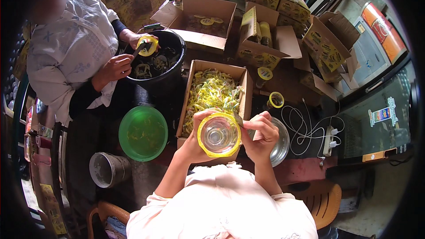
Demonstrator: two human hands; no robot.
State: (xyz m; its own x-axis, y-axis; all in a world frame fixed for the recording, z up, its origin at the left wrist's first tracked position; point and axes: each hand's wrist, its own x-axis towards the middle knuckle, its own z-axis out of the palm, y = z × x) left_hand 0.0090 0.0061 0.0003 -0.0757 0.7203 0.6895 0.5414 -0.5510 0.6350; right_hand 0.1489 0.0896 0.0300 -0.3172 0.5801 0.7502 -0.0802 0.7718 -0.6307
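Note:
My left hand (196,140) grips a clear glass jar with a yellow label (219,134), its open mouth turned up toward me. At the jar's right rim, my right hand (261,133) pinches a strip of the label between its fingers. Right behind the jar lies an open cardboard box (194,76) full of yellow and green label scraps (211,93). A glass bowl (280,147) sits under my right hand.
A person at the left holds a yellow-labelled jar (147,45) and a tool over a black bucket (170,79). A green bowl (142,132), a grey pot (106,169), open cartons (261,40), two jars (276,100) and a power strip with white cables (328,140) surround me.

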